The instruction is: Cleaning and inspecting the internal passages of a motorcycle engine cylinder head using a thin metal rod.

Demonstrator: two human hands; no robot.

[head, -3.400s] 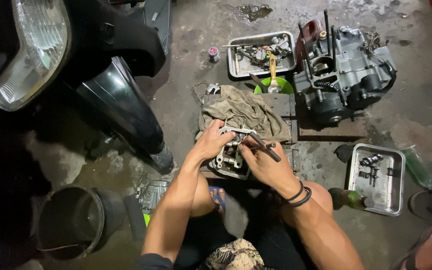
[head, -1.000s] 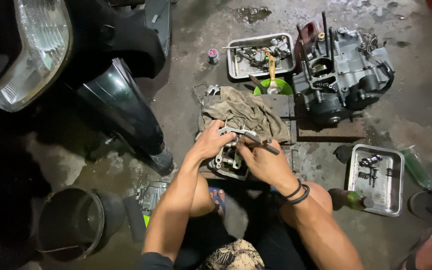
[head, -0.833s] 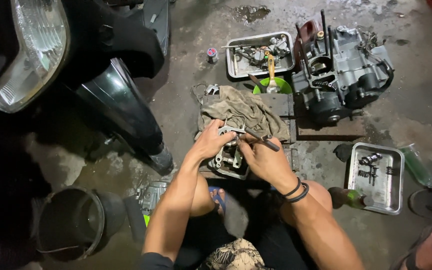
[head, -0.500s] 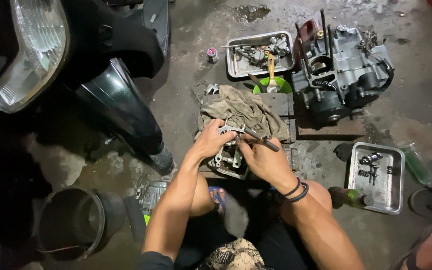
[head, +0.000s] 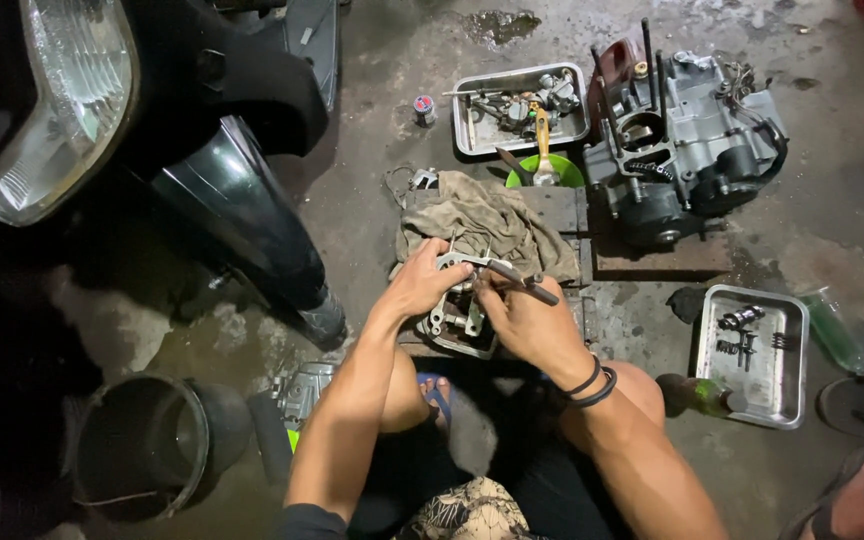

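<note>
My left hand [head: 422, 283] grips the upper left edge of a grey metal engine part [head: 455, 318] that rests on a dark wooden block [head: 556, 210] in front of my knees. My right hand [head: 525, 322] is closed around a slim dark-handled tool [head: 518, 281], its tip against the top of the part. A dirty tan rag [head: 482, 220] lies on the block just beyond my hands. Two dark bands circle my right wrist.
A motorcycle engine block [head: 682, 150] sits at the upper right, a metal tray of parts [head: 518, 104] and a green bowl [head: 546, 173] behind the rag. Another tray [head: 755, 342] and a green bottle [head: 694, 394] lie right. A scooter's front [head: 152, 110] and a black bucket [head: 147, 445] stand left.
Both hands stay on the metal part; the right hand's tool has shifted only slightly at the part's top edge.
</note>
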